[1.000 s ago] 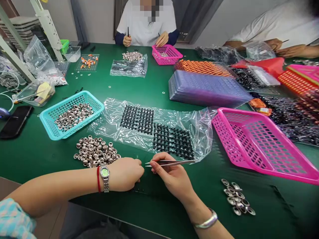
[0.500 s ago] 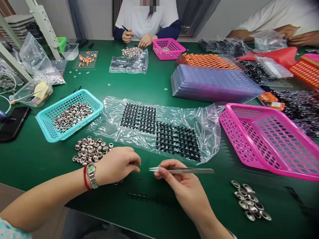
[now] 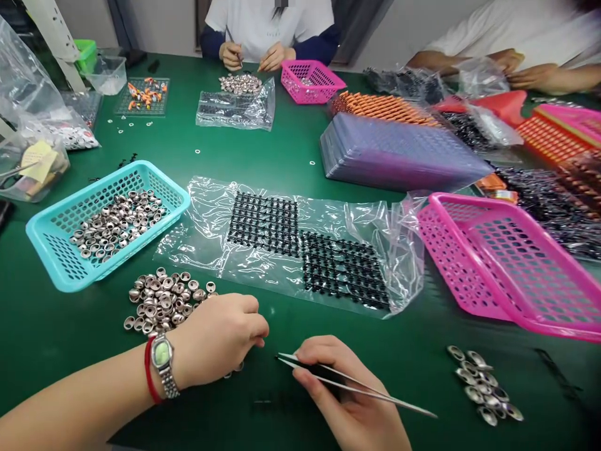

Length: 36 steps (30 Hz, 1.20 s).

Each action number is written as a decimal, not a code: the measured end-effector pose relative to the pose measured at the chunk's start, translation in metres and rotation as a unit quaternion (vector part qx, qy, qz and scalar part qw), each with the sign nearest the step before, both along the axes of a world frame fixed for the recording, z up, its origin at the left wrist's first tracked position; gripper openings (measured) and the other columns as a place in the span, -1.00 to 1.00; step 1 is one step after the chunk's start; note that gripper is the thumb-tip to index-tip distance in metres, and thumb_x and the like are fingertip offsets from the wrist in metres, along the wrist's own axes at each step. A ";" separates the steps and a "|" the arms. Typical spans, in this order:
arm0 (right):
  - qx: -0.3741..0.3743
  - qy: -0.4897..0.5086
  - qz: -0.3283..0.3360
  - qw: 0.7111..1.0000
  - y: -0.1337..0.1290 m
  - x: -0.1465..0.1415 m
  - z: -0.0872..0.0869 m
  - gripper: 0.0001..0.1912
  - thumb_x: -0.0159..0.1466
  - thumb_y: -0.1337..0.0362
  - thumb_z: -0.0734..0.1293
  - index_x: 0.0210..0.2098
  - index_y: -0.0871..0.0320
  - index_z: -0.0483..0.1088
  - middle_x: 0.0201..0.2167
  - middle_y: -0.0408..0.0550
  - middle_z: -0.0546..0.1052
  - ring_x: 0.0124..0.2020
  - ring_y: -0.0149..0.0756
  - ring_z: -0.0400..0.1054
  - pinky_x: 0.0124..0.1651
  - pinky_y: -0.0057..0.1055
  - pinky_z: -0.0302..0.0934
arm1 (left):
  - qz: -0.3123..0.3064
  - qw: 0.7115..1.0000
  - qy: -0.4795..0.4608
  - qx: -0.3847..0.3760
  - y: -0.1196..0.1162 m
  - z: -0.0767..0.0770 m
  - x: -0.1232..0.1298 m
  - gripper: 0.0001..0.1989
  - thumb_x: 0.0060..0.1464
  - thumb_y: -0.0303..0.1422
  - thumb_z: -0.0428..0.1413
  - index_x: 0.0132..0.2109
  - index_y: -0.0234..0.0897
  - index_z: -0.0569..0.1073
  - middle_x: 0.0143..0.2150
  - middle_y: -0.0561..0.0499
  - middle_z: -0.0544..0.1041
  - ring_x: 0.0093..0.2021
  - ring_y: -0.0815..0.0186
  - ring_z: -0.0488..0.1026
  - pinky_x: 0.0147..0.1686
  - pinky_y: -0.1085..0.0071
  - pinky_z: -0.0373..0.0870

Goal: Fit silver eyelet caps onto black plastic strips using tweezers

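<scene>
My right hand [image 3: 350,394] grips metal tweezers [image 3: 399,401], whose slightly parted tips point left. A tiny black piece [image 3: 277,356] sits at the tips. Close by on the left is my left hand [image 3: 218,341], its fingers pinched together; whatever they hold is hidden. Beside that hand lies a heap of silver ring-like metal parts [image 3: 162,300], and a few more show under its palm. Below the hands, a thin dark strip [image 3: 263,401] rests blurred on the green table [image 3: 197,419].
A turquoise basket [image 3: 35,232] of metal parts stands left. Black part grids [image 3: 265,222] lie on a clear plastic bag [image 3: 206,250]. Rightward are a pink basket [image 3: 498,263], a stack of clear trays [image 3: 399,153] and larger metal parts [image 3: 483,388]. Two people work across the table.
The tweezers have tilted, their back end swinging down toward me, and their tips now meet a small black piece. My left hand has shifted slightly lower. The view has moved too.
</scene>
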State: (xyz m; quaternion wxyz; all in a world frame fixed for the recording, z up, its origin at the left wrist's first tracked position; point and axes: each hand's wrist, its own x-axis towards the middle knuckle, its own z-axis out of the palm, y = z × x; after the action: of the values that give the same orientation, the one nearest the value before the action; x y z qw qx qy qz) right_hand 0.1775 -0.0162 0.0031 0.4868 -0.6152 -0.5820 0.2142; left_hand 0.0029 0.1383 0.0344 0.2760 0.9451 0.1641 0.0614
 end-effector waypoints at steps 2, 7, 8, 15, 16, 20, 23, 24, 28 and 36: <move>-0.006 -0.004 0.008 1.000 -0.001 0.001 0.000 -0.92 0.41 0.32 0.37 -0.23 0.01 0.44 -0.38 -0.18 0.52 -0.37 -0.42 0.49 -0.30 -0.58 0.40 | -0.022 0.999 0.035 0.020 -0.002 0.002 0.001 -0.83 0.23 -0.56 0.26 -0.35 -0.30 0.63 -0.37 0.03 0.53 -0.37 0.30 0.45 -0.43 0.40 0.22; -0.002 -0.016 0.015 1.000 -0.001 0.001 0.000 -0.93 0.42 0.32 0.36 -0.22 0.01 0.44 -0.36 -0.18 0.53 -0.36 -0.42 0.50 -0.29 -0.58 0.40 | -0.062 0.994 0.065 0.055 -0.012 0.003 0.003 -0.84 0.23 -0.52 0.27 -0.33 -0.26 0.60 -0.38 0.04 0.49 -0.38 0.27 0.41 -0.44 0.34 0.17; -0.001 -0.019 0.015 1.000 -0.001 0.000 0.000 -0.92 0.42 0.32 0.36 -0.22 0.01 0.44 -0.37 -0.18 0.52 -0.36 -0.43 0.49 -0.29 -0.59 0.40 | -0.071 0.993 0.065 0.062 -0.014 0.002 0.004 -0.85 0.22 -0.53 0.28 -0.34 -0.26 0.59 -0.38 0.04 0.48 -0.39 0.26 0.40 -0.45 0.32 0.16; -0.002 -0.023 0.017 1.000 -0.001 0.000 0.000 -0.92 0.44 0.30 0.36 -0.22 0.01 0.44 -0.34 -0.18 0.53 -0.32 -0.44 0.50 -0.24 -0.61 0.40 | -0.097 0.987 0.087 0.088 -0.017 0.003 0.003 -0.86 0.24 -0.52 0.27 -0.31 -0.25 0.59 -0.36 0.04 0.49 -0.41 0.24 0.38 -0.43 0.27 0.16; -0.002 -0.024 0.019 1.000 -0.001 0.000 0.000 -0.93 0.43 0.30 0.36 -0.22 0.01 0.44 -0.33 -0.17 0.54 -0.31 -0.44 0.51 -0.22 -0.61 0.41 | -0.100 0.987 0.091 0.086 -0.017 0.003 0.003 -0.86 0.25 -0.52 0.26 -0.31 -0.25 0.59 -0.35 0.04 0.50 -0.41 0.24 0.38 -0.43 0.27 0.17; -0.005 -0.022 0.022 0.999 -0.001 0.000 0.001 -0.93 0.43 0.31 0.36 -0.21 0.01 0.44 -0.33 -0.17 0.54 -0.31 -0.44 0.51 -0.22 -0.61 0.41 | -0.101 0.987 0.096 0.083 -0.017 0.005 0.004 -0.86 0.27 -0.51 0.25 -0.29 -0.24 0.59 -0.32 0.03 0.52 -0.39 0.23 0.39 -0.42 0.27 0.17; -0.006 -0.016 0.031 0.999 0.001 0.000 0.002 -0.92 0.43 0.32 0.36 -0.21 0.01 0.44 -0.33 -0.17 0.54 -0.30 -0.43 0.52 -0.22 -0.60 0.42 | -0.101 0.987 0.091 0.086 -0.017 0.005 0.005 -0.86 0.26 -0.52 0.25 -0.28 -0.24 0.59 -0.32 0.03 0.52 -0.40 0.22 0.38 -0.42 0.27 0.16; -0.006 -0.015 0.034 0.999 0.001 -0.001 0.002 -0.92 0.43 0.32 0.36 -0.21 0.01 0.44 -0.33 -0.17 0.54 -0.30 -0.43 0.52 -0.22 -0.59 0.42 | -0.101 0.987 0.089 0.087 -0.017 0.005 0.005 -0.86 0.26 -0.52 0.25 -0.28 -0.24 0.59 -0.32 0.03 0.52 -0.40 0.22 0.38 -0.42 0.27 0.16; -0.005 -0.016 0.031 0.999 0.002 -0.001 0.003 -0.92 0.43 0.30 0.36 -0.23 0.01 0.44 -0.35 -0.18 0.54 -0.33 -0.44 0.51 -0.25 -0.60 0.41 | -0.101 0.987 0.084 0.088 -0.016 0.004 0.005 -0.86 0.27 -0.53 0.25 -0.28 -0.24 0.59 -0.32 0.03 0.52 -0.40 0.23 0.37 -0.42 0.27 0.15; 0.025 -0.070 0.006 0.997 -0.004 0.001 0.002 -0.92 0.43 0.35 0.36 -0.21 0.04 0.44 -0.33 -0.14 0.53 -0.33 -0.42 0.52 -0.25 -0.57 0.44 | -0.102 0.986 0.087 0.099 -0.016 0.004 0.004 -0.84 0.28 -0.53 0.24 -0.30 -0.24 0.57 -0.32 0.03 0.51 -0.41 0.23 0.35 -0.42 0.27 0.12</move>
State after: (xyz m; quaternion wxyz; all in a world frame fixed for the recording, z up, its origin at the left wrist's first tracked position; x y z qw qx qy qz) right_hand 0.1789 -0.0204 0.0048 0.4588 -0.6127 -0.6234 0.1596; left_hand 0.0068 0.1219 0.0388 0.1703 0.9813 0.0830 -0.0332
